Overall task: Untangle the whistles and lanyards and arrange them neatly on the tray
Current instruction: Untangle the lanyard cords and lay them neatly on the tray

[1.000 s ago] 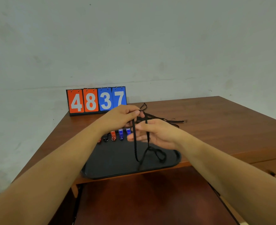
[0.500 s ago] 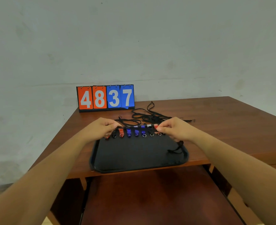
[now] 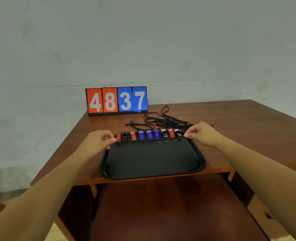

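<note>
One black tray (image 3: 152, 177) sits at the near edge of the counter (image 3: 239, 122). At the tray's far side, the left hand (image 3: 98, 140) pinches the left end of a row of whistles (image 3: 149, 134) with curled fingers, and the right hand (image 3: 202, 134) pinches the right end (red, black and blue ones, side by side). Behind them, black lanyards (image 3: 164, 121) lie in a messy heap on the counter. Farthest back stands a number board (image 3: 116, 100).

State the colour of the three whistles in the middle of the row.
Blue. The three middle whistles show it best in the head view.
</note>
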A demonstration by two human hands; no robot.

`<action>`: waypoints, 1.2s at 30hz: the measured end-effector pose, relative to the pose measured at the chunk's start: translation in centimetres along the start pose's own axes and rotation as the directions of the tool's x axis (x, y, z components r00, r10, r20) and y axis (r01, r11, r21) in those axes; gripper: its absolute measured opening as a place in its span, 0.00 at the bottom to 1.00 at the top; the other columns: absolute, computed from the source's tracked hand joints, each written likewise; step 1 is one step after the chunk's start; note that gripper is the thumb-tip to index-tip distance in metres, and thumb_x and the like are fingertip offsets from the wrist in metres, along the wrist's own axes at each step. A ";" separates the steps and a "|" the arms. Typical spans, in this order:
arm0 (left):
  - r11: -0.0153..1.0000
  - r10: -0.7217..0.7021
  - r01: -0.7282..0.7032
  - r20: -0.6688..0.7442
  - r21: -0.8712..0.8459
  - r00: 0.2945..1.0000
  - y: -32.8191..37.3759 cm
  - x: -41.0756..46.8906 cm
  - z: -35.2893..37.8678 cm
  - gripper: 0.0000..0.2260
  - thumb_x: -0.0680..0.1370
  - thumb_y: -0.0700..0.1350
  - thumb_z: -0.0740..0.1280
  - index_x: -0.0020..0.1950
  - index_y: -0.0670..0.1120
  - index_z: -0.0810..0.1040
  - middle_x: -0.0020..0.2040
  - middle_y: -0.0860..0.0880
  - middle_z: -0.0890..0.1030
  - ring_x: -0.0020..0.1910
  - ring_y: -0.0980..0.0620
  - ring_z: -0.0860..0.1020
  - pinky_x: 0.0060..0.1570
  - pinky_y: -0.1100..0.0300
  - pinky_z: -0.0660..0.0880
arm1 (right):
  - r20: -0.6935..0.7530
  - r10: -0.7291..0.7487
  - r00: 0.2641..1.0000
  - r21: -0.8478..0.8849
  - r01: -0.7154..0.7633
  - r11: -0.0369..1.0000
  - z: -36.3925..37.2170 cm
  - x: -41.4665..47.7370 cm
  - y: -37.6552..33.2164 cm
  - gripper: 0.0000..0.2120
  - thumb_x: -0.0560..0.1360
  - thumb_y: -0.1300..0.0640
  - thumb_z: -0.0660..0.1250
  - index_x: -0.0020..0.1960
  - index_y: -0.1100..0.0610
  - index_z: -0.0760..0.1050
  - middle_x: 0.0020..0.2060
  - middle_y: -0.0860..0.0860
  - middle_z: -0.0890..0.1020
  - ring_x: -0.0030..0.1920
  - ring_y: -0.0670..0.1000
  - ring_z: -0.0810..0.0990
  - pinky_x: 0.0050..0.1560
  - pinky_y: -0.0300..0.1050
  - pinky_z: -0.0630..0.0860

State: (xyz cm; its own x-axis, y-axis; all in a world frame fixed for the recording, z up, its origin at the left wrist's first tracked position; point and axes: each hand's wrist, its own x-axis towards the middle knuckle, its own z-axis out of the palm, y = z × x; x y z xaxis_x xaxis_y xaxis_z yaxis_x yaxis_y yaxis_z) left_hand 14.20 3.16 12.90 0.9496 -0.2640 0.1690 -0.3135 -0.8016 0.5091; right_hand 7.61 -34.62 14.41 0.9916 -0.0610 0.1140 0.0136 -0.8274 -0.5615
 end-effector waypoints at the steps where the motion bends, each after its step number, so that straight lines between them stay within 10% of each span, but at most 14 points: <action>1: 1.000 -0.009 0.009 0.006 0.007 1.000 -0.3 -0.1 0.2 0.05 0.79 0.51 0.67 0.44 0.53 0.79 0.38 0.53 0.82 0.42 0.58 0.79 0.49 0.61 0.73 | -0.016 0.008 1.000 -0.008 -0.008 1.000 0.1 0.0 0.3 0.09 0.78 0.54 0.69 0.54 0.56 0.85 0.53 0.51 0.85 0.50 0.47 0.80 0.55 0.42 0.72; 23: 0.995 -0.072 0.070 0.032 0.065 0.997 -2.8 1.8 1.6 0.06 0.78 0.44 0.68 0.52 0.49 0.84 0.55 0.50 0.82 0.54 0.54 0.77 0.60 0.56 0.73 | -0.265 0.181 0.947 -0.019 -0.193 0.981 2.7 2.0 3.4 0.04 0.79 0.61 0.68 0.47 0.57 0.81 0.50 0.54 0.84 0.49 0.51 0.78 0.51 0.43 0.72; 36: 0.992 -0.083 0.079 0.046 0.097 0.995 -2.6 2.5 1.9 0.05 0.75 0.44 0.73 0.40 0.49 0.80 0.45 0.53 0.78 0.46 0.56 0.76 0.48 0.60 0.71 | -0.267 0.224 0.937 0.028 -0.225 0.974 3.1 1.8 3.6 0.05 0.78 0.63 0.67 0.45 0.55 0.79 0.52 0.54 0.82 0.48 0.49 0.74 0.49 0.42 0.70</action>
State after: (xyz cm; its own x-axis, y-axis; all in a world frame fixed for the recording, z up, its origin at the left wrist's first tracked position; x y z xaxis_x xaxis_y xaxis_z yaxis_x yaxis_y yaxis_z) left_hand 17.38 3.55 10.39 0.9715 -0.2205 0.0870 -0.2361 -0.8683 0.4362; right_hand 9.81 -35.97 10.00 0.8982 -0.3917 0.1994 -0.2064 -0.7765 -0.5954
